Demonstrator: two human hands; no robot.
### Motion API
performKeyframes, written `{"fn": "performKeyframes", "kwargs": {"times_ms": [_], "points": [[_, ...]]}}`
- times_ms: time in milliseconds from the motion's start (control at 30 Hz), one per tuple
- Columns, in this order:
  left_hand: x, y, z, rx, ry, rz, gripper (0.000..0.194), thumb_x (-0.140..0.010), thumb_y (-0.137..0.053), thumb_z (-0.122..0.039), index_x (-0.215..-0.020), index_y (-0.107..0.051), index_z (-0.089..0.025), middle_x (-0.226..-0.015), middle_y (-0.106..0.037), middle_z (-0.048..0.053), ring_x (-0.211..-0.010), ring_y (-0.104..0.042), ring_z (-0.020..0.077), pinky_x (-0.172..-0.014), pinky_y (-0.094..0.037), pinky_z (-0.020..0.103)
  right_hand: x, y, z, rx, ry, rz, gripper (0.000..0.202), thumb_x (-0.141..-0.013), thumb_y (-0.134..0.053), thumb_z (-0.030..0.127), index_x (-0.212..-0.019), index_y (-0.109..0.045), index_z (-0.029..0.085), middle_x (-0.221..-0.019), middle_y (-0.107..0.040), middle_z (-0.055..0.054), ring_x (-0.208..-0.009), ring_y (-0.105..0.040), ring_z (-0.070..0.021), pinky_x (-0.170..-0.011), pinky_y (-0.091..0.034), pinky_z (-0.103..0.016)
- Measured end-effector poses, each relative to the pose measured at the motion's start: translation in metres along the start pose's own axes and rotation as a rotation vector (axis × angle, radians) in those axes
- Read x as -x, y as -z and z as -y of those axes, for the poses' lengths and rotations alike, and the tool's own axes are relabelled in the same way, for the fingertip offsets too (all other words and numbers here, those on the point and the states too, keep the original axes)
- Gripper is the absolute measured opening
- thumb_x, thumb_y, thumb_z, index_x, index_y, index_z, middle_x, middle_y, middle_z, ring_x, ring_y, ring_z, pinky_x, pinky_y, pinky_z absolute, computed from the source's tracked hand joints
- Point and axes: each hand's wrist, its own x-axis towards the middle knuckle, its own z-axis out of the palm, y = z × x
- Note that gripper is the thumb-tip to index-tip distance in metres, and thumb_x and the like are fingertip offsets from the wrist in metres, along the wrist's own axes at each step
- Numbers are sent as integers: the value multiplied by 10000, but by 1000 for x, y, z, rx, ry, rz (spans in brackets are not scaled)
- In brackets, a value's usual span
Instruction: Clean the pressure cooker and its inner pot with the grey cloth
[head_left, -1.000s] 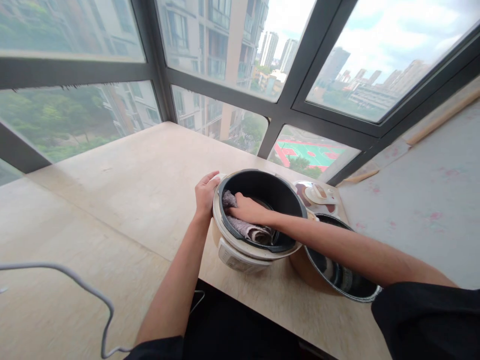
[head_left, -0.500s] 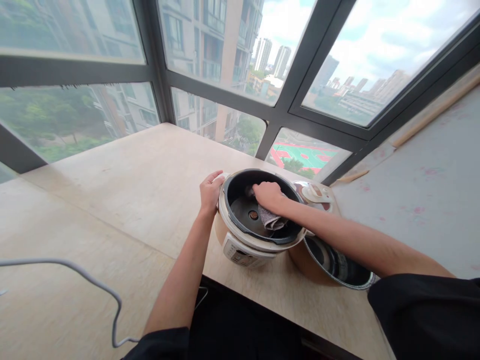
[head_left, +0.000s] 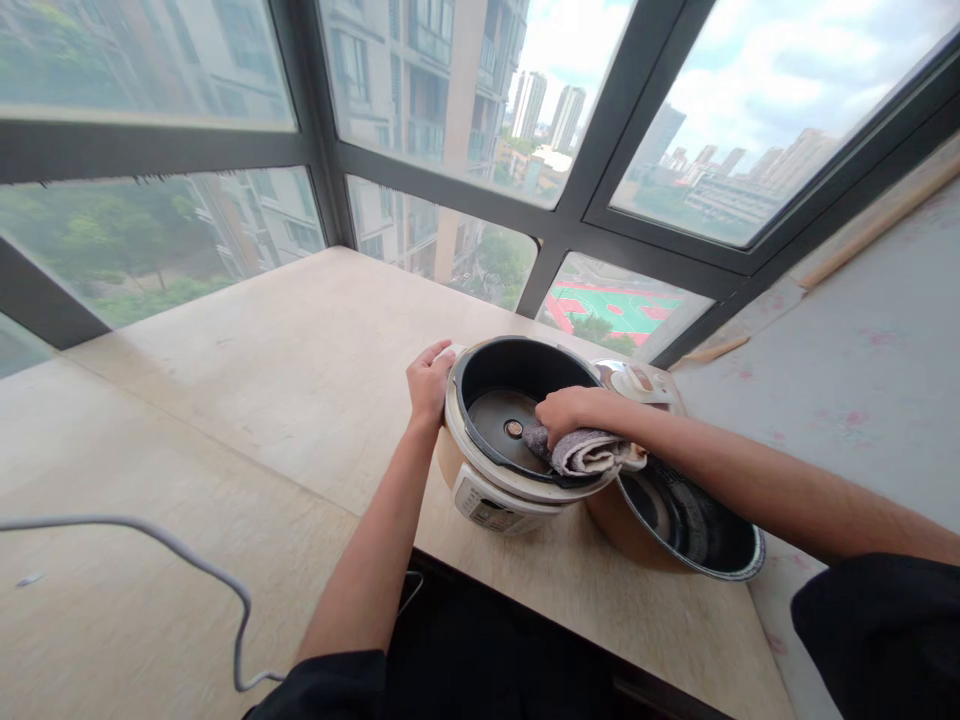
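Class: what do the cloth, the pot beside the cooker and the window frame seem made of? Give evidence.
Cloth: probably terry fabric, fuzzy, folded softly.
Pot: likely metal, glossy dark inside, its rim shining silvery.
Window frame: perhaps matte painted metal, with flat grey bars; possibly plastic.

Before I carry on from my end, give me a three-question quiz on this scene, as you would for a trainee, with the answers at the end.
1. True or false: the person's left hand touches the outside of the round, white-and-tan cooker with a black interior.
2. What does the right hand hold?
A) a rolled, grey-and-white textured cloth
B) a long wooden spoon
C) a clear glass bowl
3. Fill in the missing word: the round, brown-sided pot with a dark interior sits on the person's ____ side of the cooker, on the pale, smooth countertop.

Key: 1 true; 2 A; 3 right
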Motion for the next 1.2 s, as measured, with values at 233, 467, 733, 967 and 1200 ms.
{"fn": "performKeyframes", "kwargs": {"times_ms": [233, 467, 733, 967, 1200], "points": [[-1, 0, 2, -17, 1, -7, 463, -640, -731, -328, -1050, -758, -114, -929, -749, 91, -790, -654, 188, -738, -506, 299, -10, 7, 17, -148, 520, 40, 416, -782, -717, 345, -1126, -757, 114, -928, -739, -65, -815, -647, -215, -693, -429, -267], [4, -1, -3, 9, 26, -3, 488, -628, -740, -329, -1059, -747, -102, -804, -722, 55, -667, -600, 147, -649, -461, 270, -22, -14, 28, -544, 423, -339, 357, -854, -626, 454, -1026, -693, 148, -1020, -731, -91, -889, -665, -226, -732, -446, -265], [8, -2, -11, 31, 43, 11, 483, -608, -758, -305, -1051, -746, -114, -769, -704, 33, -639, -601, 141, -648, -475, 268, -35, -3, 40, -366, 165, -571, 393, -948, -497, 445, -1220, -566, 170, -1133, -724, -173, -989, -712, -332, -805, -529, -389], [10, -4, -13, 37, 39, -4, 482, -586, -774, -295, -1032, -741, -114, -772, -705, 36, -640, -608, 135, -636, -484, 257, -43, -1, 24, -119, 14, -714, 398, -999, -450, 335, -1360, -519, 180, -1209, -670, -200, -1019, -710, -337, -783, -556, -404], [12, -4, -15, 5, 40, -15, 472, -609, -780, -283, -1047, -745, -110, -818, -722, 58, -676, -633, 147, -666, -506, 271, -39, 3, -2, -19, -55, -591, 378, -976, -410, 133, -1205, -710, 119, -1211, -680, -255, -1061, -699, -319, -811, -535, -376]]}}
